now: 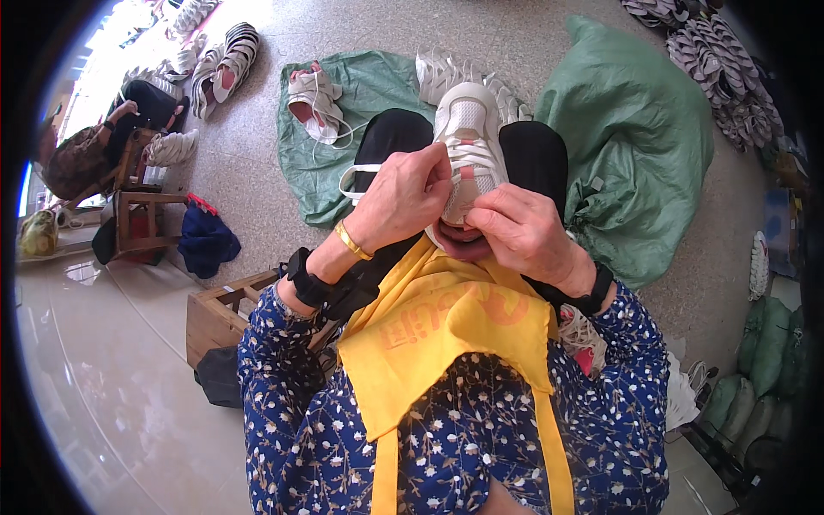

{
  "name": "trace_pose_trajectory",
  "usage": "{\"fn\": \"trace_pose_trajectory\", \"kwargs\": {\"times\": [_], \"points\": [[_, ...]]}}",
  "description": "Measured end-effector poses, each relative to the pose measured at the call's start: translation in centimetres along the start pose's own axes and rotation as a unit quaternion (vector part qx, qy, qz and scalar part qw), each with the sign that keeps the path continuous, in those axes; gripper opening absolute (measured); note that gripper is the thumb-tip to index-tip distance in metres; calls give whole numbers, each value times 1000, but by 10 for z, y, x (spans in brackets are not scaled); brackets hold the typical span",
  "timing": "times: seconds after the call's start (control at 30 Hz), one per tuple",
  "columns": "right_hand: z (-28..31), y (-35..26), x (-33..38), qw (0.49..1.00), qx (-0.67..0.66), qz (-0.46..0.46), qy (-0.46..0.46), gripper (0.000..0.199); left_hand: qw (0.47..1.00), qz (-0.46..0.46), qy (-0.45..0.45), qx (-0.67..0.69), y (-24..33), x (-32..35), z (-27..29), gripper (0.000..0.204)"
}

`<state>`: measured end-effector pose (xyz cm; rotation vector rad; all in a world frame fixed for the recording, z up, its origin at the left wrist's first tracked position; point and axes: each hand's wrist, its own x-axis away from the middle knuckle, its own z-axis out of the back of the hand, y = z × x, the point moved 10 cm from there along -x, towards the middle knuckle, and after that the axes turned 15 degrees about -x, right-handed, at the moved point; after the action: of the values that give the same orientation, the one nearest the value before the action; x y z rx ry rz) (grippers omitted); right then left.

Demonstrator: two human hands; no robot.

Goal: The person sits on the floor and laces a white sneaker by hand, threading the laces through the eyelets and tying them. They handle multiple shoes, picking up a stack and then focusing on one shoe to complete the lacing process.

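A white mesh sneaker [468, 107] with pink accents rests between my knees, its toe pointing away and its pinkish opening toward me. White laces cross its upper. My left hand [403, 193] is closed in a pinch at the left side of the lacing. A loop of white shoelace [346, 182] sticks out to the left of that hand. My right hand [528, 232] pinches close to the tongue and collar of the sneaker; what lies between those fingertips is hidden. A yellow cloth apron [446, 330] covers my lap, under the heel of the shoe.
Ahead on the left, another sneaker [314, 103] with loose laces lies on a green sheet [296, 176]. More white shoes [438, 73] lie beyond my knees. A full green sack [635, 146] stands at right. A wooden stool [210, 322] is at left; another person [81, 163] sits farther left.
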<state>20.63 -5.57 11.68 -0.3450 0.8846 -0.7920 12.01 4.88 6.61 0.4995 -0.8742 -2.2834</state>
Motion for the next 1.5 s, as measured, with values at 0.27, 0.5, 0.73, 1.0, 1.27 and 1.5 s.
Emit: {"fn": "trace_pose_trajectory", "kwargs": {"times": [0.27,0.5,0.73,1.0,1.27,1.5], "points": [[4,9,2,998,-41,-49,23,25,999,-19,-3,26,-3,-9,-12,10],[23,55,9,949,-113,-270,114,10,990,64,-38,124,-23,-3,-26,5],[14,79,7,944,-42,-316,84,8,986,92,-33,139,-29,-2,-36,7],[0,109,35,879,-218,-410,109,14,992,82,54,80,-25,1,-38,4],[9,107,34,854,-262,-431,131,8,997,38,70,0,-6,1,-12,8],[89,100,54,762,-461,-347,293,11,967,-45,177,-176,16,13,41,13]]}}
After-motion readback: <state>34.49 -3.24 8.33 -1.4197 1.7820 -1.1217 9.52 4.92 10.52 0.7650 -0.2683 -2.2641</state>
